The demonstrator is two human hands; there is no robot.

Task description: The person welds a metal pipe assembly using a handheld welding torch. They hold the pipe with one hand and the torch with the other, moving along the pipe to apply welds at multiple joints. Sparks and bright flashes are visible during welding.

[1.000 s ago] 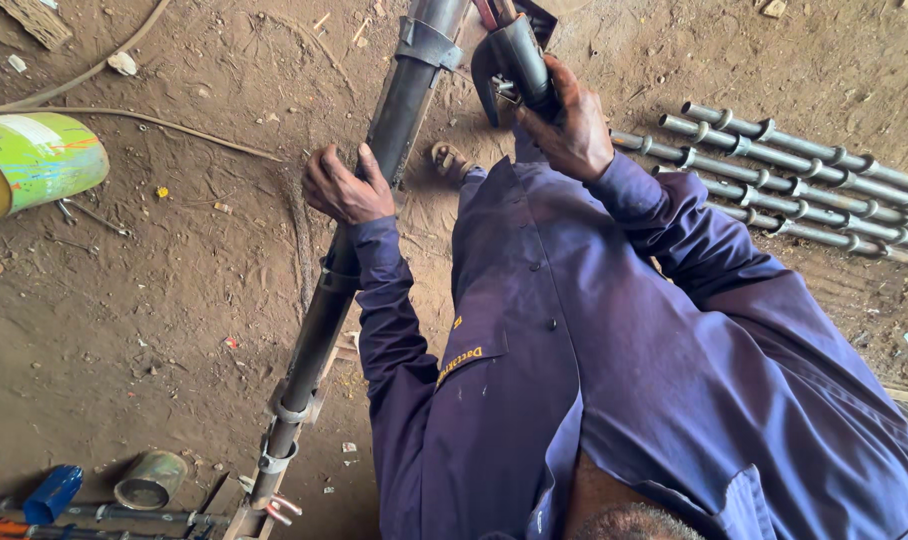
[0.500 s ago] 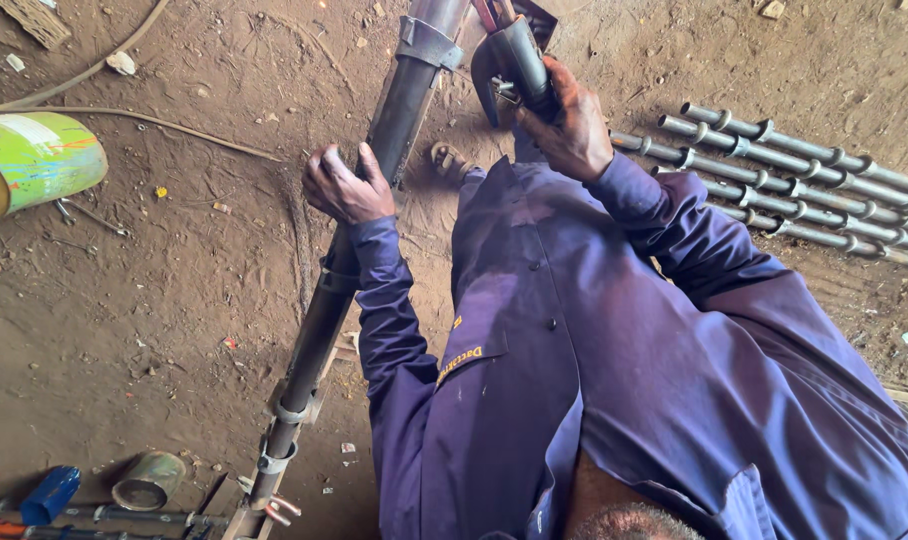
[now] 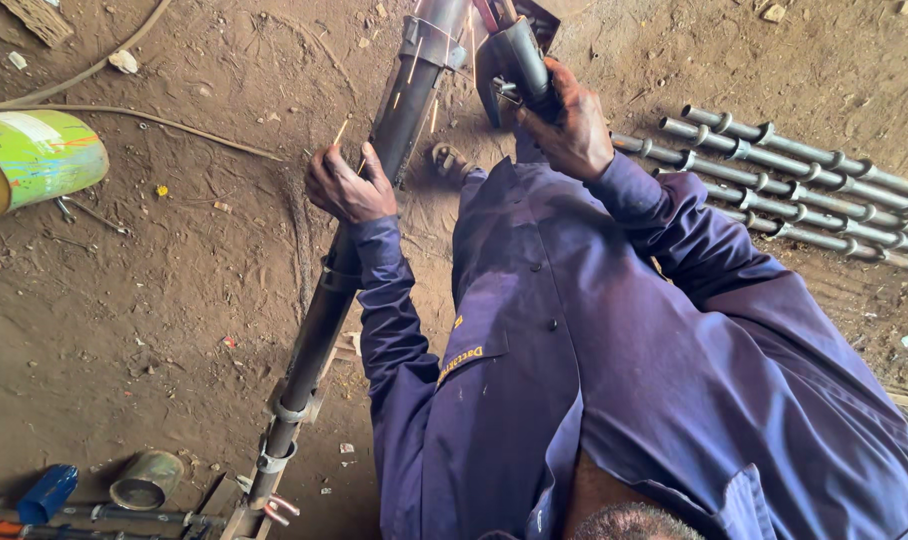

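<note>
Long-sleeved, buttoned purple-blue coverall (image 3: 594, 330)

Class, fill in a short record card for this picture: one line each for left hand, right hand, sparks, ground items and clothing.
left hand: left hand grips the long dark pipe
right hand: right hand holds a power tool at the pipe's far end
sparks: thin bright streaks near the tool
ground items: green can, row of pipes, small tin
clothing: blue coverall

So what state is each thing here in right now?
left hand: gripping the long pipe
long pipe: slanted, sparks flying near its top
right hand: closed on the power tool
power tool: at the pipe
green drum: lying on its side
pipe stack: flat on dirt
</note>
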